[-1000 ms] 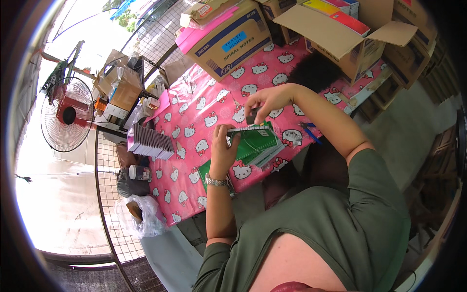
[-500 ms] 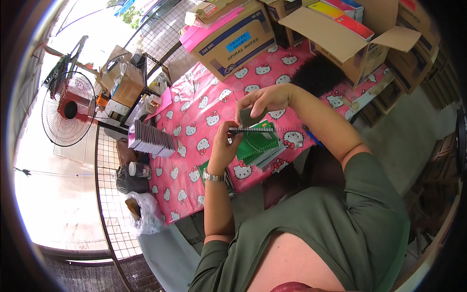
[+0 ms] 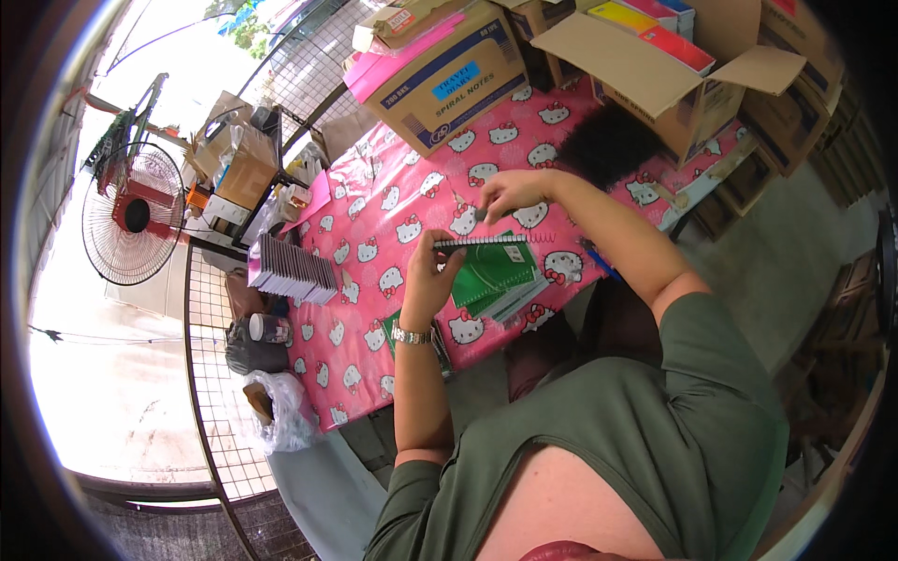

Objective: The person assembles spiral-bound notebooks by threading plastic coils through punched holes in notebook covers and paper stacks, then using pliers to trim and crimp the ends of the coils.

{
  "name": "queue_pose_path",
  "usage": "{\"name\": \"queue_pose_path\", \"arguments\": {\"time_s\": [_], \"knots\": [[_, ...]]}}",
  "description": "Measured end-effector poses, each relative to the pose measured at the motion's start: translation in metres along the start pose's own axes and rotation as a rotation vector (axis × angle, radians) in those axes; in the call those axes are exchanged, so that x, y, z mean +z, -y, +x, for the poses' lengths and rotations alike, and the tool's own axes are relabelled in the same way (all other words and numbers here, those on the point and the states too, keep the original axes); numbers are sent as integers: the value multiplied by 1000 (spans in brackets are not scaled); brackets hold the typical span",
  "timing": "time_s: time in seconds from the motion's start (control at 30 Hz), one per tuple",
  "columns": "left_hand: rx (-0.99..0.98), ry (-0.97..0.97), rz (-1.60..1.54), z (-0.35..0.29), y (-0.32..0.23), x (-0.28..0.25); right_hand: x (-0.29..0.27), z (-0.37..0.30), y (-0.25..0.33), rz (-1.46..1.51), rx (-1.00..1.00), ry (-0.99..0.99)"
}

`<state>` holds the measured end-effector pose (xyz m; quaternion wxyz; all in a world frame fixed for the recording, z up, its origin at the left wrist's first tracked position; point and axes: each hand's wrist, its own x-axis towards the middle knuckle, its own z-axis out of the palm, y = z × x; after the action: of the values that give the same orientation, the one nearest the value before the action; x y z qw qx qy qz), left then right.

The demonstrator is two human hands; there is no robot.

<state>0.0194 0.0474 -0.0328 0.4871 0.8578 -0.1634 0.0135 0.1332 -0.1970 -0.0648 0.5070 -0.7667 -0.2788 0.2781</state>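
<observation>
Held a green spiral notebook [image 3: 486, 257] above the table [image 3: 374, 224], tilted, its wire-bound edge uppermost and seen nearly edge-on. Gripped it at the left end of that edge with the left hand [image 3: 432, 276], fingers wrapped around the cover, a metal wristwatch [image 3: 410, 334] on the wrist. Pinched a small dark item with the right hand [image 3: 510, 194], just above the right part of the wire binding; could not tell what that item was, nor whether it touched the wire. Kept both hands closed, the left on the notebook, the right on the small item.

Lay under the held notebook, on the pink cartoon-cat tablecloth [image 3: 355, 280], a short pile of further green notebooks [image 3: 505, 297], near the table's front edge. Lay just right of that pile a blue pen-like object [image 3: 599, 260], partly hidden by the right forearm. Stood at the table's left edge a row of thin booklets [image 3: 290, 268], packed upright side by side. Sat at the far side of the table a brown cardboard box [image 3: 449, 79] with pink sheets on top, and right of it an open cardboard box [image 3: 673, 75] showing yellow and red packs inside. Rested between those boxes and the right forearm a dark fuzzy mass [image 3: 608, 145], too blurred to identify.

Stood left of the table, beyond a wire-mesh panel [image 3: 210, 318], an electric fan [image 3: 131, 224] with a red hub. Lay near the panel's foot a clear plastic bag [image 3: 276, 411] and a dark bundle [image 3: 253, 346].
</observation>
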Motion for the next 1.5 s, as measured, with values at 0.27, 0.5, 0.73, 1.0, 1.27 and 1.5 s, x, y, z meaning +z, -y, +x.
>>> {"name": "queue_pose_path", "arguments": {"time_s": [0.27,0.5,0.73,1.0,1.27,1.5], "knots": [[-80,-283,-132,-21,12,6,73,-76,-170,-434,10,-718],[53,-491,126,-31,8,29,125,-165,-167,-873,300,-605],[-38,-511,68,-18,-2,24,111,-139,-114,-365,-78,-1076],[-131,-433,16,-18,1,18,116,-111,2,-142,-357,-1005],[-113,-452,-10,-21,12,22,118,-84,54,-312,-567,-714],[48,-536,-16,-25,15,27,122,-73,65,-409,-549,-667]]}}
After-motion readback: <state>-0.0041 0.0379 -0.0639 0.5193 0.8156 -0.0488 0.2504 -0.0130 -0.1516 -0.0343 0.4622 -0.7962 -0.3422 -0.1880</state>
